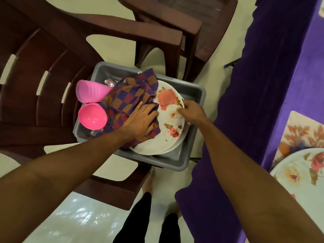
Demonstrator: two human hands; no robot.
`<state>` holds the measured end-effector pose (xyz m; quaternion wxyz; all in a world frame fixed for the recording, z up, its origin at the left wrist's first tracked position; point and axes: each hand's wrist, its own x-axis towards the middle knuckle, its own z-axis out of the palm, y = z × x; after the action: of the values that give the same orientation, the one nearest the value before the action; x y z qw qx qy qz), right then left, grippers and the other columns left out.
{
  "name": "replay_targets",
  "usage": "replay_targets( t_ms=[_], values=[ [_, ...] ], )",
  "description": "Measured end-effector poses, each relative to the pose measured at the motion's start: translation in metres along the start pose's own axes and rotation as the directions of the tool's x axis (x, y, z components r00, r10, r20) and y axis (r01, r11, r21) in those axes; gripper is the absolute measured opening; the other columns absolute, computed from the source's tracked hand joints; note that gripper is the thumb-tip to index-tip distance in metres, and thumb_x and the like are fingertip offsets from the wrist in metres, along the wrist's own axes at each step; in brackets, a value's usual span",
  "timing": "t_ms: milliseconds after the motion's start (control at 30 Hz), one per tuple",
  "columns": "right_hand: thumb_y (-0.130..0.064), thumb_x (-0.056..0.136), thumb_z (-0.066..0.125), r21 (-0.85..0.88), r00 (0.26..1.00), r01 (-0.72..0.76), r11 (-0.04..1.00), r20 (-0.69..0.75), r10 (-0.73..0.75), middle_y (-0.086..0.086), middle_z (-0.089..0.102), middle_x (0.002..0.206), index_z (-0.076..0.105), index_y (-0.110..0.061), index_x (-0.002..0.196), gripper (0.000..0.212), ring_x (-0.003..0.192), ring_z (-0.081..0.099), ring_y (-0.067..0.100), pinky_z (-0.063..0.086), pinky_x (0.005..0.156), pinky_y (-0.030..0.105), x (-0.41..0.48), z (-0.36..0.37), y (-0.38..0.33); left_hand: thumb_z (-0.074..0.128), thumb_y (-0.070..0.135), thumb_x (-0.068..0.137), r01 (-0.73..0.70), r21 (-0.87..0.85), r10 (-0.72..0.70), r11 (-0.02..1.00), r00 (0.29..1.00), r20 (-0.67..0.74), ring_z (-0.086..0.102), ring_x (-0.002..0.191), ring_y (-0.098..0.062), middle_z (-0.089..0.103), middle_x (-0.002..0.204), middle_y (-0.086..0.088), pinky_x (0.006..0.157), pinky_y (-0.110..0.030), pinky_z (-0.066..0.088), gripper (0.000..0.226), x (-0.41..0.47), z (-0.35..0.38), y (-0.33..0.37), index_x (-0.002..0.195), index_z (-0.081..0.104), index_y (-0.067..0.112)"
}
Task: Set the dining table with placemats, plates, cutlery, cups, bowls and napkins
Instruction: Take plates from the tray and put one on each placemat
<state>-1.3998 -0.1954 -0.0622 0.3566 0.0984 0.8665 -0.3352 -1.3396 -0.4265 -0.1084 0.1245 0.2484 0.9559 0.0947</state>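
Looking down from the head view, a grey tub [175, 163] stands on the seat of a brown plastic chair [43, 67], with a second chair [175, 20] behind it.

Tub contents:
- A stack of floral plates fills the right half. The top plate [166, 134] shows a rose pattern.
- Checked napkins [129, 95], purple and orange, lie crumpled over the left part of the stack.
- A pink cup [91, 91] lies on its side at the tub's left edge, mouth facing outward.
- A pink bowl [92, 115] sits just beside the cup, tilted, with its inside visible.
- Spoons [109, 82] show partly behind the cup, under the napkins.

Hand positions:
- The left hand [140, 120] rests palm down on the napkins, with fingers extended and spread across the cloth. It grips nothing.
- The right hand [192, 111] is at the right rim of the top plate. The thumb lies on the plate face and the fingers curl over the rim, pinching the edge.

To the right stands a table under a purple tablecloth [263, 85]. A floral placemat [298, 130] lies on it, carrying a second floral plate [298, 169].
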Motion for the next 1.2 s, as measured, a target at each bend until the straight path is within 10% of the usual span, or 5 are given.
replay_targets(
  t_ms=[200, 400, 667, 967, 1200],
  values=[
    [-0.031, 0.103, 0.044, -0.008, 0.947, 0.091, 0.996, -0.307, -0.089, -0.008, 0.059, 0.087, 0.047, -0.027, 0.099, 0.006, 0.082, 0.061, 0.013, 0.046, 0.060, 0.024, -0.060, -0.014, -0.009, 0.062, 0.028, 0.086, 0.060, -0.030, -0.057, 0.998, 0.994, 0.089, 0.040, 0.136, -0.032, 0.042, 0.147, -0.012, 0.119, -0.051, 0.023, 0.053, -0.003, -0.016, 0.012, 0.137, 0.049, 0.017],
    [-0.032, 0.104, 0.043, -0.011, 0.867, 0.145, 0.989, -0.481, -0.133, -0.005, 0.067, 0.096, 0.056, -0.021, 0.124, 0.027, 0.080, 0.065, 0.012, 0.057, 0.070, 0.032, -0.147, -0.071, -0.002, 0.063, 0.024, 0.082, 0.108, -0.108, -0.087, 0.988, 0.979, 0.186, 0.049, 0.127, -0.034, 0.046, 0.145, -0.014, 0.104, -0.045, 0.043, 0.061, -0.019, -0.037, 0.036, 0.140, 0.048, 0.012],
    [-0.027, 0.103, 0.048, 0.108, 0.647, 0.261, 0.959, -0.757, -0.090, -0.011, 0.066, 0.098, 0.066, -0.020, 0.115, 0.022, 0.087, 0.060, 0.010, 0.046, 0.078, 0.021, -0.284, -0.144, 0.064, 0.060, 0.018, 0.090, 0.215, -0.560, -0.420, 0.800, 0.867, -0.267, 0.057, 0.104, -0.019, 0.064, 0.111, 0.001, 0.091, -0.037, 0.048, 0.024, -0.039, -0.107, 0.136, 0.114, 0.063, 0.019],
    [-0.019, 0.103, 0.056, 0.493, 0.578, 0.502, 0.711, -0.802, 0.148, -0.003, 0.076, 0.104, 0.069, -0.019, 0.118, 0.020, 0.097, 0.073, 0.017, 0.060, 0.086, 0.042, -0.442, -0.194, 0.256, 0.061, 0.005, 0.091, 0.077, -0.759, -0.567, 0.647, 0.714, -0.411, 0.060, 0.081, -0.007, 0.068, 0.098, -0.004, 0.072, -0.006, 0.045, 0.019, -0.055, -0.152, 0.331, 0.102, 0.062, 0.021],
    [-0.014, 0.101, 0.057, 0.727, 0.592, 0.460, 0.509, -0.679, 0.435, 0.011, 0.074, 0.113, 0.068, -0.014, 0.123, 0.025, 0.103, 0.072, 0.031, 0.057, 0.090, 0.054, -0.536, -0.212, 0.460, 0.060, 0.023, 0.086, 0.052, -0.766, -0.450, 0.641, 0.834, -0.320, 0.064, 0.093, -0.020, 0.067, 0.106, -0.003, 0.076, -0.039, 0.056, 0.025, -0.061, -0.104, 0.521, 0.109, 0.066, 0.015]
  ],
)
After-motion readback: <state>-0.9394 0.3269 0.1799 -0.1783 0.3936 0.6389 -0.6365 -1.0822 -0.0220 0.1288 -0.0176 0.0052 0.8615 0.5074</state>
